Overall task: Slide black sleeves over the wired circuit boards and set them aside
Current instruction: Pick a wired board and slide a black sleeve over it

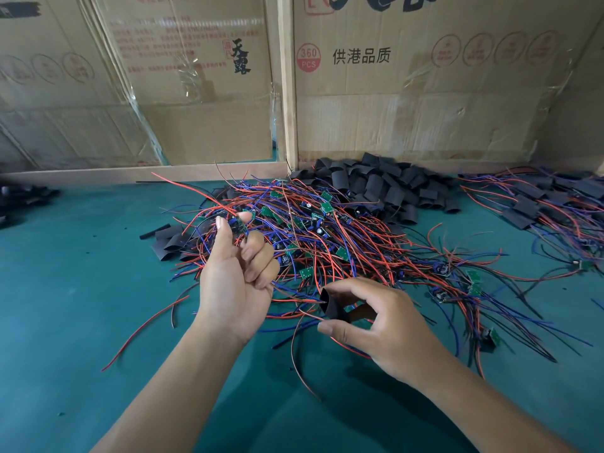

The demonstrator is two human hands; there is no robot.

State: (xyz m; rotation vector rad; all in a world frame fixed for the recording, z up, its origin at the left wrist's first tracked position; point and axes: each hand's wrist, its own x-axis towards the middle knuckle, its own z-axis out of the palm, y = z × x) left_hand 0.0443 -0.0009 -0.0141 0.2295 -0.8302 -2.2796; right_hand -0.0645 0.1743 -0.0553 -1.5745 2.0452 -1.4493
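We see the left hand (pixel 237 273) raised palm-up over the middle of the desk (pixel 65 322), thumb and forefinger pinching a small board (pixel 241 223), the other fingers curled in. Its red and blue wires (pixel 287 294) trail down from the hand toward the right hand (pixel 379 325).

Right hand grips one black sleeve (pixel 331 305) between thumb and fingers — open mouth faces left, wire ends sit right at the mouth. We can't tell if any wire is already inside.

Main heap of wired boards (pixel 327 237) lies just behind the hands, mid-desk — green boards tangled in red, blue and black leads. Loose sleeves (pixel 382 188) are piled at the back edge of the desk, touching the heap, against the cardboard boxes (pixel 425 93). A few flat sleeves (pixel 170 240) lie at the heap's left side.

Sleeved boards (pixel 539 204) sit in a separate pile toward the back right corner, apart from the main heap. Some dark sleeve-like pieces (pixel 23 197) lie at the left edge — too blurred to say more.
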